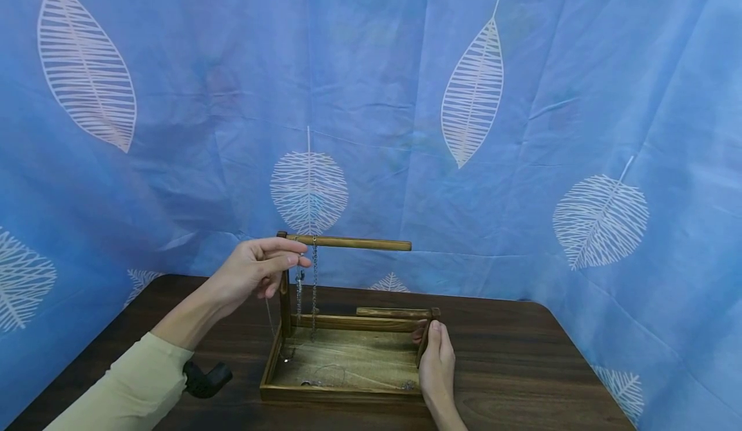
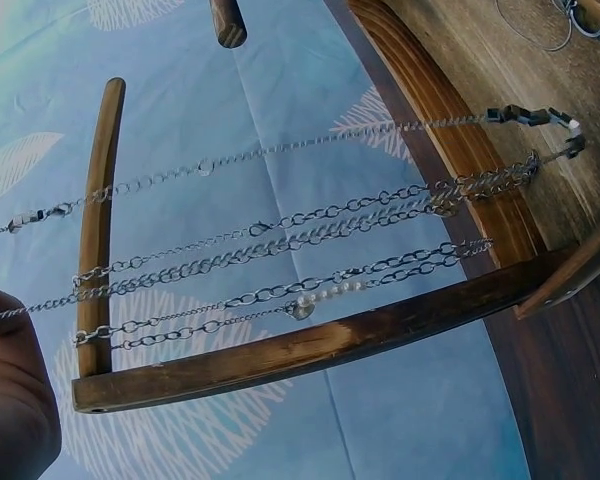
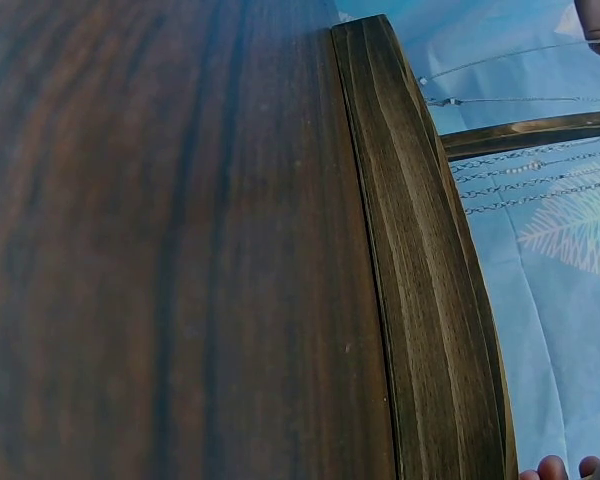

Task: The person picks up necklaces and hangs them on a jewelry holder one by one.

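Observation:
My left hand [image 1: 261,267] pinches a thin silver necklace [image 2: 380,130] beside the upper bar [image 1: 359,243] of a wooden jewelry stand. Dark beads [image 2: 525,117] sit along the low end of that necklace. Several silver chain necklaces [image 1: 315,283] hang over the bar near its post [image 1: 285,302]; one has small pearls [image 2: 335,292]. My right hand [image 1: 437,366] grips the short right-hand post [image 1: 425,341] of the stand, at the tray's right end. Its fingers are partly hidden behind the wood.
The stand's wooden tray [image 1: 348,392] rests on a dark wood table [image 1: 522,366], with thin jewelry [image 1: 330,376] lying inside. A lower bar [image 1: 394,312] juts left from the short post. Behind hangs a blue leaf-patterned curtain [image 1: 377,96]. A black curved piece [image 1: 209,379] is by my left cuff.

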`<state>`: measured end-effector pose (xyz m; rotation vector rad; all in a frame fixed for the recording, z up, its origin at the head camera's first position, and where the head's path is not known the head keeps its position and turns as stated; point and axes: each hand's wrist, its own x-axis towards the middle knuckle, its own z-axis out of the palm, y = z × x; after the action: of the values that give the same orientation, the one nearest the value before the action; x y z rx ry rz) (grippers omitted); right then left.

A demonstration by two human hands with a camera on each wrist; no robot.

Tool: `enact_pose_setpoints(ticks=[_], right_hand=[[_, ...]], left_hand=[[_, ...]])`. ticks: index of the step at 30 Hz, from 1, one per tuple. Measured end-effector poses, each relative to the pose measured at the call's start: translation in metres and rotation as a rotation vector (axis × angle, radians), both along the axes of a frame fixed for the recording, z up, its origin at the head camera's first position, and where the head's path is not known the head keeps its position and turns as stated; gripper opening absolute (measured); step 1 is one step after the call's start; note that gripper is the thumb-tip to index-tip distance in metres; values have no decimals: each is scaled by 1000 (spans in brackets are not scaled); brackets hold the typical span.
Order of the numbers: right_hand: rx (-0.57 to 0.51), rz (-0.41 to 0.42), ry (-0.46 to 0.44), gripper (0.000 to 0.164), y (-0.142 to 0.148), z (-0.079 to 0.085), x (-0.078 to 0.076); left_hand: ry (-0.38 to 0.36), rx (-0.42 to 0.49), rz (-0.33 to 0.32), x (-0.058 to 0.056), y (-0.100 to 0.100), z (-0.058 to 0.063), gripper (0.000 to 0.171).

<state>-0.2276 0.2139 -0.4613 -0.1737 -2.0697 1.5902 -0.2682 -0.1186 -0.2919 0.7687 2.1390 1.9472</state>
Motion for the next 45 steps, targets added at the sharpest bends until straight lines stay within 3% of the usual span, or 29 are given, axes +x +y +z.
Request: enact_pose_setpoints(ticks=[11,22,45], right_hand=[[-7,7,-9,54,0,1,0],[-17,13,-19,52,-1,1,0],[-1,-1,3,55,-1,2,2]], left_hand=[[-40,-2,10,-10,7,0,44],[-22,-38,-1,-21,20,2,39],[-32,-10,-84,-38,58,4,36]])
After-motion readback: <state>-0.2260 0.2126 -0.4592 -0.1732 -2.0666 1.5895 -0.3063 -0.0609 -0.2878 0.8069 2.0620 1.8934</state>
